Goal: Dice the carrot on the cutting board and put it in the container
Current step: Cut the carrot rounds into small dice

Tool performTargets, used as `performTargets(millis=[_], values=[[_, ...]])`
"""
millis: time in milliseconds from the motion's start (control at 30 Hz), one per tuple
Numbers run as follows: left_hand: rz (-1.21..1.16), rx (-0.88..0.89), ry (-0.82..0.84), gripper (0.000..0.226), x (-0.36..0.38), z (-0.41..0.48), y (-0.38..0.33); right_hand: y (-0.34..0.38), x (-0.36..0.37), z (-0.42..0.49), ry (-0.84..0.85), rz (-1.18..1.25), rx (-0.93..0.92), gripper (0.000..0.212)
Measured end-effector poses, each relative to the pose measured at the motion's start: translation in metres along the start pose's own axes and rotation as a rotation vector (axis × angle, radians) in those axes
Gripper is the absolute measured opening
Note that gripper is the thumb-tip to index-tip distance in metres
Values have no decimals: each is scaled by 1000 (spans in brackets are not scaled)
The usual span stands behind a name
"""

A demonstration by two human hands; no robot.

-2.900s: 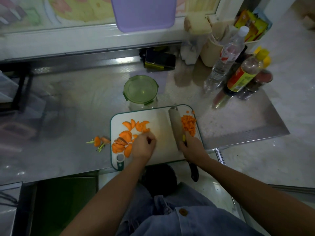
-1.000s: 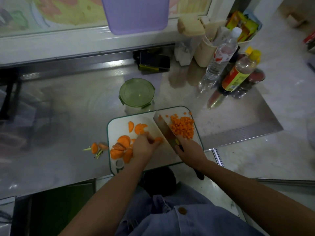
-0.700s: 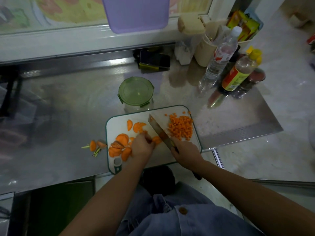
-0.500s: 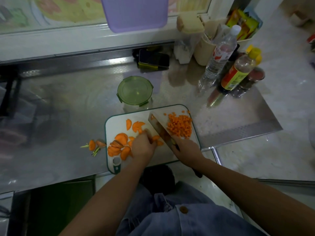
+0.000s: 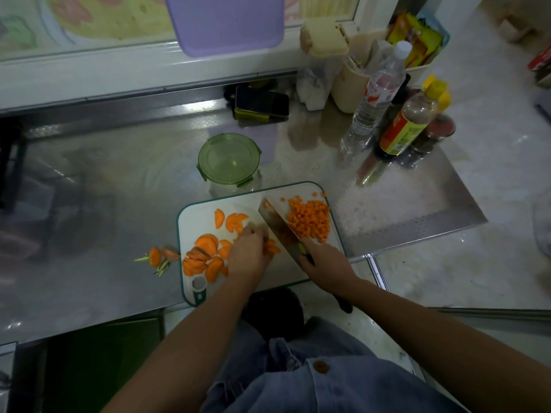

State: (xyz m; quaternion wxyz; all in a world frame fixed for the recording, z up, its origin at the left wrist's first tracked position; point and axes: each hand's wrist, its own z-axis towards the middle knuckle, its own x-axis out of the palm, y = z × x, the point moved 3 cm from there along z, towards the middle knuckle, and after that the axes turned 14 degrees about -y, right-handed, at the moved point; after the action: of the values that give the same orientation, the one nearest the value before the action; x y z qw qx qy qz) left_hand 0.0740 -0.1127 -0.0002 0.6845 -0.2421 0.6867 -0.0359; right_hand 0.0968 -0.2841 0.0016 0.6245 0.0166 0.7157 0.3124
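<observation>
A white cutting board with a green rim lies at the steel counter's front edge. Orange carrot slices are piled on its left half, and a heap of diced carrot sits at its far right corner. My left hand holds down a few slices near the board's middle with curled fingers. My right hand grips the handle of a cleaver, whose blade slants between the slices and the dice. The round glass container with a green lid stands just behind the board, lid on.
Carrot ends and green stem bits lie on the counter left of the board. Behind the container a dark phone rests. Bottles and a beige holder crowd the back right. The counter ends right of the board.
Since the earliest frame the cleaver has swung from beside the dice pile to a slant against slices held by my left hand. The slice group under my fingers has shrunk.
</observation>
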Motion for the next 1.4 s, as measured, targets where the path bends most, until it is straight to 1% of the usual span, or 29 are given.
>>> performTargets(millis=[167,333,467,567,700,733,833,933,1100,1233,1333,1400], values=[[70,120,-12,39,0,-7,-3,-2,1,0,3,1,14,33],[88,123,-3,42,2,-7,-1,-2,1,1,15,14,19,31],[111,165,-8,38,2,-8,1,-2,1,1,21,14,24,32],[114,148,-13,35,2,-6,1,-2,1,0,16,38,29,31],[61,82,-23,48,3,-2,3,-1,1,0,21,36,31,31],[64,80,-16,49,4,-2,3,-1,1,1,22,34,34,31],[108,118,-12,39,3,-3,2,0,0,0,21,34,47,28],[207,158,-1,34,4,-5,-2,0,0,0,22,45,48,28],[354,286,-1,29,4,-6,-9,-1,-1,0,21,51,48,30],[345,318,3,29,4,-6,-8,-1,-1,0,22,56,50,29],[260,282,20,29,4,-3,-5,-2,-1,0,29,56,53,29],[252,276,40,32,4,-3,-4,-1,-2,0,36,57,55,30]])
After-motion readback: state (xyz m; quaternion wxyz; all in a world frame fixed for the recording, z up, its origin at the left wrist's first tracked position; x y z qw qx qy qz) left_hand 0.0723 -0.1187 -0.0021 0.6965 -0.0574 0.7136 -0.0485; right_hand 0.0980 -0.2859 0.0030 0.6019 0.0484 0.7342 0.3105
